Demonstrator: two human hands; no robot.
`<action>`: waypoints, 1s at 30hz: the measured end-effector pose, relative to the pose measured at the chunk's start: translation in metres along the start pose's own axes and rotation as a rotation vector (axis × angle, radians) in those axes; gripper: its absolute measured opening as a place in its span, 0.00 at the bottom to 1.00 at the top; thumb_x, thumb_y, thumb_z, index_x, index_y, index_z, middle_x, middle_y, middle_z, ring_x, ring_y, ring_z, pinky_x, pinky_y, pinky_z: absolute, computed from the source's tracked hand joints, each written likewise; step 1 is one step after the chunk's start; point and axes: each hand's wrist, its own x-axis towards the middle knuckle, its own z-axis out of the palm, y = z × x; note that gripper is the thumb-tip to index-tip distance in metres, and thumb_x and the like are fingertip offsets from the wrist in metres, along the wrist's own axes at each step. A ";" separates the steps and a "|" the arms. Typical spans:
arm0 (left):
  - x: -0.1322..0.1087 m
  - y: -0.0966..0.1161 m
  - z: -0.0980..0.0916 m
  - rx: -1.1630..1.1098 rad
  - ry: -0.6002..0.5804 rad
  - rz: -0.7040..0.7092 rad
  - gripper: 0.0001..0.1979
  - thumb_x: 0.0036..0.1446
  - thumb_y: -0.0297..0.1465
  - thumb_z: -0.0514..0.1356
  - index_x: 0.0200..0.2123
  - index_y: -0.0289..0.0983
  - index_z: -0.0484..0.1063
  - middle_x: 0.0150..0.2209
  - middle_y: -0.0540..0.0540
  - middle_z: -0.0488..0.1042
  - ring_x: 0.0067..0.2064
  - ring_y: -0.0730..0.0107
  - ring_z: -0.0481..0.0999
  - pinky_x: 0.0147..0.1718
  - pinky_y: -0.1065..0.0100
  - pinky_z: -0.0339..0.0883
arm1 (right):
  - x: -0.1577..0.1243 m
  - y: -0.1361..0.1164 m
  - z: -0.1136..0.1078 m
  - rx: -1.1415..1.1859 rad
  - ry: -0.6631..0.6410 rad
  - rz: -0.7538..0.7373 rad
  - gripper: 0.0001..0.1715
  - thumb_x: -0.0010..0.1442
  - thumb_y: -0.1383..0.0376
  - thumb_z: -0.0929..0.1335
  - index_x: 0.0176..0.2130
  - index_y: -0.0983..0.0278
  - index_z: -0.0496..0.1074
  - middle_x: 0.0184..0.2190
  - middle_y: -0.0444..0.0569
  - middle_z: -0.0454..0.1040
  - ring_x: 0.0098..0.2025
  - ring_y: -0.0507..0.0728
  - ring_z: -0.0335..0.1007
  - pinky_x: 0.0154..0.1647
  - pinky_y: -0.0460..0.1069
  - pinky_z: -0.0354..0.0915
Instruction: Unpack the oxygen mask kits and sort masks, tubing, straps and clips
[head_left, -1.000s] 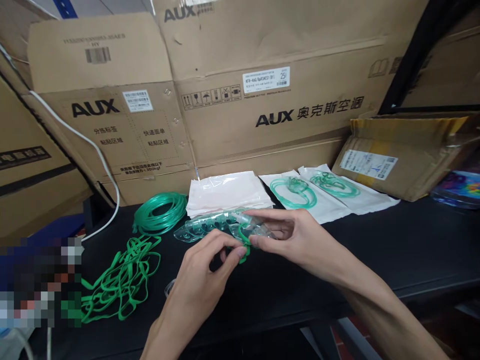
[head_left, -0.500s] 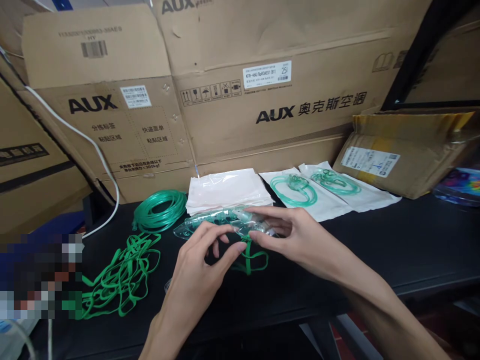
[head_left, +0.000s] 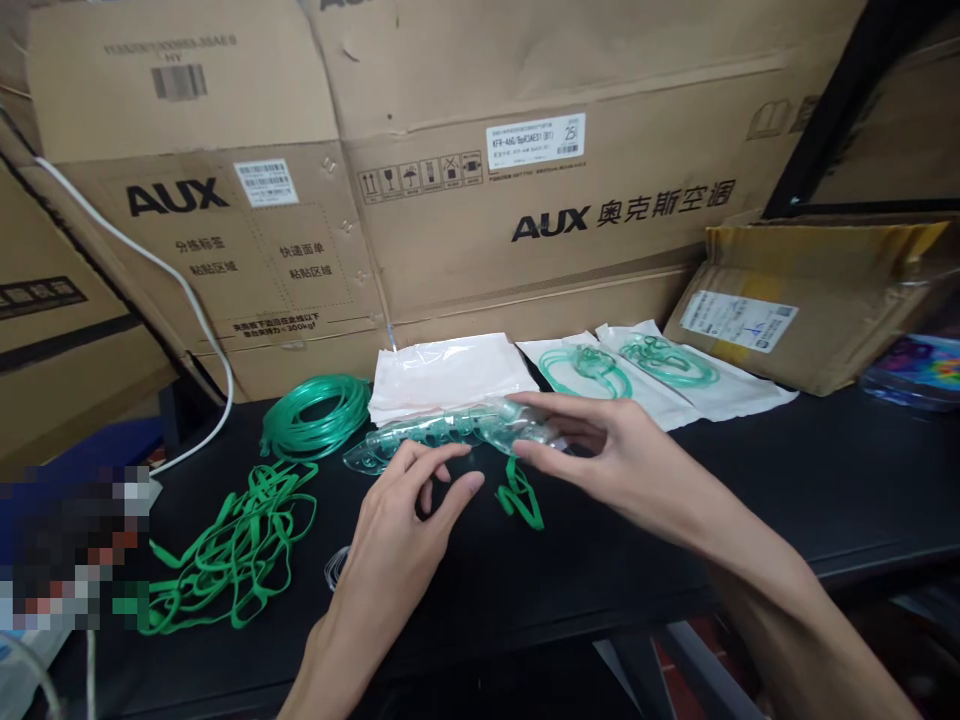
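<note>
Between the thumb and fingers of my right hand [head_left: 592, 445] is a clear green oxygen mask [head_left: 517, 425]. A green elastic strap [head_left: 523, 497] dangles from the mask's underside. My left hand [head_left: 412, 510] is just left of it, thumb and fingers apart with nothing between them. Behind my left fingers lies a row of nested clear green masks [head_left: 431, 432], close to the held one. Several loose green straps [head_left: 232, 560] are heaped on the black table left of my left hand, and a coil of green tubing [head_left: 315, 415] rests behind them.
White pouches [head_left: 454, 370] are stacked behind the masks. Two packaged masks with tubing [head_left: 589, 370] lie to their right. Large cardboard boxes [head_left: 600, 130] line the back. A smaller taped carton [head_left: 795, 310] stands at right. Thin coiled wire [head_left: 337, 568] sits beside my left wrist.
My left hand has come off the mask and strap, its thumb and fingers now apart. The strap swings freely, a little further right. My right hand still holds the mask.
</note>
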 end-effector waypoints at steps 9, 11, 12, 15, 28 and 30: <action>-0.002 0.004 -0.001 -0.041 -0.062 0.018 0.10 0.67 0.36 0.59 0.35 0.43 0.79 0.31 0.52 0.66 0.29 0.72 0.63 0.30 0.69 0.58 | -0.001 0.000 0.023 0.131 -0.146 -0.043 0.30 0.62 0.60 0.72 0.62 0.56 0.69 0.47 0.48 0.79 0.43 0.57 0.78 0.47 0.54 0.75; -0.002 0.003 0.000 -0.059 -0.053 0.011 0.09 0.66 0.36 0.60 0.36 0.43 0.79 0.30 0.52 0.66 0.30 0.71 0.63 0.30 0.69 0.58 | -0.001 0.003 0.023 0.140 -0.173 -0.069 0.31 0.65 0.59 0.70 0.65 0.55 0.65 0.52 0.49 0.77 0.46 0.58 0.78 0.49 0.54 0.75; -0.002 0.002 0.001 -0.064 -0.049 0.007 0.09 0.66 0.36 0.60 0.35 0.43 0.79 0.30 0.52 0.66 0.30 0.71 0.63 0.30 0.69 0.58 | -0.001 0.005 0.023 0.127 -0.188 -0.091 0.31 0.65 0.60 0.69 0.66 0.54 0.64 0.56 0.49 0.75 0.51 0.59 0.77 0.52 0.55 0.74; -0.002 0.002 0.001 -0.070 -0.042 0.001 0.09 0.65 0.35 0.60 0.33 0.42 0.78 0.30 0.52 0.66 0.29 0.71 0.63 0.30 0.69 0.58 | -0.001 0.010 0.025 0.022 -0.206 -0.153 0.36 0.63 0.64 0.70 0.68 0.52 0.61 0.65 0.47 0.67 0.62 0.62 0.69 0.62 0.58 0.68; -0.003 0.004 -0.002 -0.060 -0.077 -0.027 0.10 0.65 0.35 0.57 0.32 0.41 0.75 0.29 0.52 0.64 0.29 0.71 0.63 0.30 0.68 0.58 | 0.000 0.014 0.033 -0.222 -0.018 -0.277 0.37 0.62 0.69 0.69 0.67 0.54 0.62 0.63 0.48 0.69 0.64 0.62 0.65 0.64 0.58 0.64; -0.004 0.006 -0.003 -0.058 -0.089 -0.020 0.10 0.64 0.35 0.57 0.32 0.41 0.75 0.29 0.52 0.64 0.29 0.71 0.63 0.30 0.69 0.58 | 0.002 0.016 0.031 -0.248 0.016 -0.256 0.37 0.62 0.69 0.69 0.67 0.54 0.62 0.62 0.49 0.70 0.62 0.63 0.67 0.62 0.59 0.65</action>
